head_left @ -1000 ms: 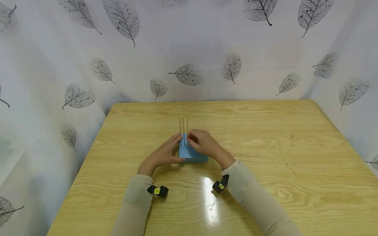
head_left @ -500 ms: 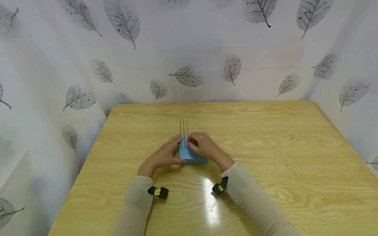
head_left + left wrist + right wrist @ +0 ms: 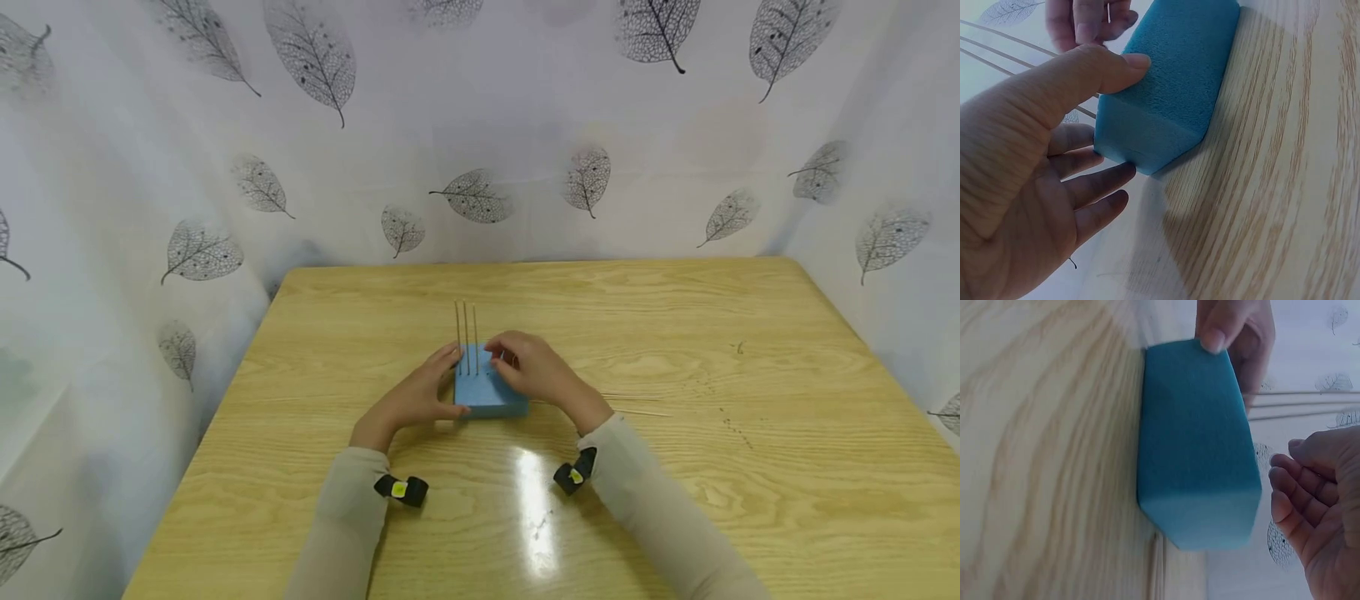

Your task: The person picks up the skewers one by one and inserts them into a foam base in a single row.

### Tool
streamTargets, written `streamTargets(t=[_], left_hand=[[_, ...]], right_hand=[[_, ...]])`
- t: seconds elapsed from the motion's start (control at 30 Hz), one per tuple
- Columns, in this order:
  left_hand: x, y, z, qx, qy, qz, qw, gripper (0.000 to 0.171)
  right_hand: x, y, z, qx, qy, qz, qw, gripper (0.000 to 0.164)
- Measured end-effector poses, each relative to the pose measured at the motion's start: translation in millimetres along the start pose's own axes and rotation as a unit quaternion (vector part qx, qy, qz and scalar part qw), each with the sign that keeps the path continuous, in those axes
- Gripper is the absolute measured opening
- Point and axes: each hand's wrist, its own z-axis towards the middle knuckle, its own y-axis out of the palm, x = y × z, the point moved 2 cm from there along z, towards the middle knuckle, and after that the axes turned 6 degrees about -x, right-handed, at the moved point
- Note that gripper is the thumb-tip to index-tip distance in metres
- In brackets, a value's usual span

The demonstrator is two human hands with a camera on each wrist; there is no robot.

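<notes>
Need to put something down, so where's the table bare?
The wooden table is bare from its left edge to the left sleeve, and between that and the right sleeve. It's crowded around the blue foam block: left hand, right hand, three upright sticks and, to the right, loose sticks.

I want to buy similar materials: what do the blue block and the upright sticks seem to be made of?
Blue block: probably matte foam; its surface looks finely pitted. Upright sticks: likely uncoated wood or bamboo, being thin, straight and brownish.

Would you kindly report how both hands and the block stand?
Left hand grips blue foam block; right hand above it, apparently empty; three sticks upright in block; loose sticks to right.
</notes>
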Motion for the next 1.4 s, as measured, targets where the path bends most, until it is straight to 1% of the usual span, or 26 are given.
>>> streamTargets(t=[0.13, 0.23, 0.57, 0.83, 1.13, 1.27, 1.4], left_hand=[[0.5, -0.9, -0.7, 0.000, -0.008, 0.000, 1.0000, 0.094], [1.0, -1.5, -1.1, -0.001, -0.009, 0.002, 1.0000, 0.094], [2.1, -1.5, 0.0, -0.008, -0.002, 0.002, 1.0000, 0.094], [2.5, 0.5, -0.1, -0.008, -0.014, 0.002, 0.9999, 0.095], [2.7, 0.5, 0.3, -0.007, -0.014, 0.005, 0.9999, 0.095], [1.8, 0.8, 0.4, -0.008, -0.012, 0.005, 0.9999, 0.095], [0.8, 1.2, 0.4, -0.008, -0.013, 0.003, 0.9999, 0.095]], right_hand=[[5, -10, -6, 0.006, 0.008, -0.002, 1.000, 0.016], [10, -16, -12, 0.006, 0.019, -0.003, 1.000, 0.015], [31, -26, -38, 0.014, 0.056, -0.005, 0.998, 0.015], [41, -41, -56, 0.018, 0.081, -0.012, 0.996, 0.018], [53, -55, -74, 0.051, 0.077, -0.031, 0.995, 0.015], [57, -60, -82, 0.049, 0.092, -0.031, 0.994, 0.016], [62, -64, -89, 0.037, 0.120, -0.030, 0.992, 0.016]])
